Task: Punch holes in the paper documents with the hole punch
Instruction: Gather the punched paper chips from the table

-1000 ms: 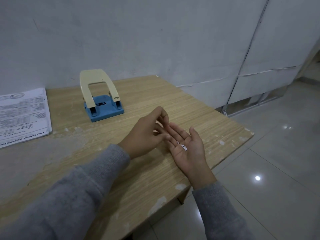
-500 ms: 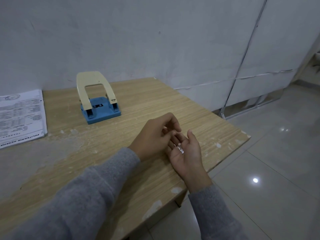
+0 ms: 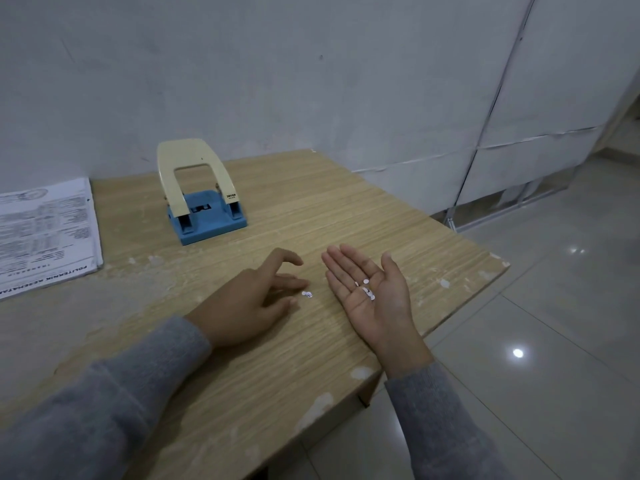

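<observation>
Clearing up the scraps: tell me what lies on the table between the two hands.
In the head view, a couple of small white paper dots lie on the bare wood between the left hand and the right hand.

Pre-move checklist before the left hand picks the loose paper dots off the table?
1. Loose dots on the table, visible: ok.
2. Left hand empty, fingertips beside them: ok.
3. Right hand open, palm up, ready to receive: ok.
4. Dots in palm settled near the middle, none at the edge: ok.
5. Hole punch and papers out of the way: ok.
6. All stray dots found: cannot tell.
</observation>
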